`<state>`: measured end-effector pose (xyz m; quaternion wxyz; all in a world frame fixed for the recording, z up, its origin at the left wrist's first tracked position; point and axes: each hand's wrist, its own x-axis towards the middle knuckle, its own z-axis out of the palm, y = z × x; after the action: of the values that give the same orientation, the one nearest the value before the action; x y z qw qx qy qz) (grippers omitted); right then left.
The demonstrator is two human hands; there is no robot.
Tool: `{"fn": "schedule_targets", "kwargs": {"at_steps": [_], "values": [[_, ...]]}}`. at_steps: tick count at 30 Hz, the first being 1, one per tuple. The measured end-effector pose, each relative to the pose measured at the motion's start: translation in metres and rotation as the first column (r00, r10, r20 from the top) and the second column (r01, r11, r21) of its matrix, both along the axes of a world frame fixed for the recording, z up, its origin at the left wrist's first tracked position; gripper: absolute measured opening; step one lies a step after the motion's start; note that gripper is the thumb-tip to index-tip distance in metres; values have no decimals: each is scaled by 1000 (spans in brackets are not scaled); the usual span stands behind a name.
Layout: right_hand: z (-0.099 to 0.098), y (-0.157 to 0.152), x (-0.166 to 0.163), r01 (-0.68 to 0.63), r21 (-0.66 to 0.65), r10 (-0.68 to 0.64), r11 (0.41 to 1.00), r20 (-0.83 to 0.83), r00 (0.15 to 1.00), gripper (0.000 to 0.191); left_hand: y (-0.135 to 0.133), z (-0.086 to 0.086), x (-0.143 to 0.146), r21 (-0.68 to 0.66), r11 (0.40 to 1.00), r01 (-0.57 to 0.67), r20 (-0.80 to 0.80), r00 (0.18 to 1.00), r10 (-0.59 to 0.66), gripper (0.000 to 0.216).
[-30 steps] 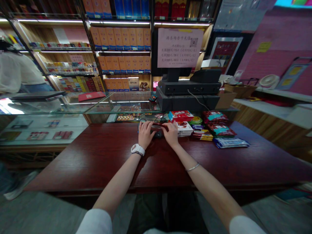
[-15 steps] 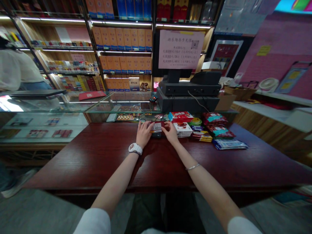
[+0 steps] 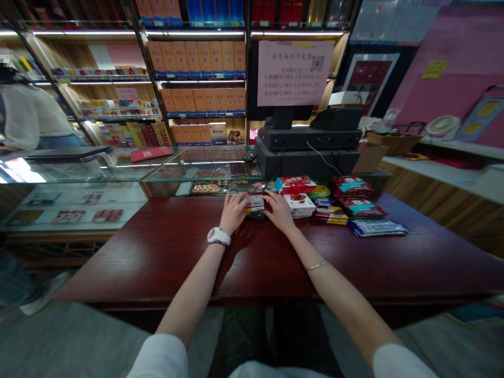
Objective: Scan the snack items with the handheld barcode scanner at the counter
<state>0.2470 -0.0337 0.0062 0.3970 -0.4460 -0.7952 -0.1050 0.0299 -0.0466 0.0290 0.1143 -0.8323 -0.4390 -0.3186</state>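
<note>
My left hand, below a white wristwatch, grips the left end of a small dark red and yellow snack packet. The fingers of my right hand close on its right end. A pale label with what looks like a barcode faces me. Beneath the packet, a dark object on the wooden table is mostly hidden. Just right of my right hand sits a stack of white boxes, with a red box behind it.
Yellow-and-brown packets, red-brown bags and blue-white packets lie to the right. A glass display case borders the table's far edge, holding a black register. Another person stands at far left.
The packet, held between both hands, now shows its label tilted more toward me. My right hand has turned slightly around its end. The whole view has shifted a little.
</note>
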Motion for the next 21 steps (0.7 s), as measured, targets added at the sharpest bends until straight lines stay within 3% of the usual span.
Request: {"fn": "schedule_targets", "kwargs": {"at_steps": [5, 10, 13, 17, 21], "values": [[2, -5, -4, -6, -44, 5, 999, -32, 999, 50, 2, 2, -3, -19, 1000, 1, 14, 1000, -1, 24], [5, -12, -15, -40, -61, 35, 997, -78, 996, 66, 6, 8, -16, 5, 994, -110, 117, 987, 109, 22], [0, -12, -22, -120, -168, 112, 978, -61, 992, 61, 9, 10, -27, 1, 981, -195, 175, 966, 192, 22], [-11, -10, -26, -230, -366, 260, 902, 36, 965, 59, 13, 8, -38, -31, 961, -273, 220, 937, 273, 22], [-14, -9, -27, -218, -439, 292, 872, 110, 950, 59, 16, 5, -46, -51, 951, -306, 256, 916, 309, 20]]}}
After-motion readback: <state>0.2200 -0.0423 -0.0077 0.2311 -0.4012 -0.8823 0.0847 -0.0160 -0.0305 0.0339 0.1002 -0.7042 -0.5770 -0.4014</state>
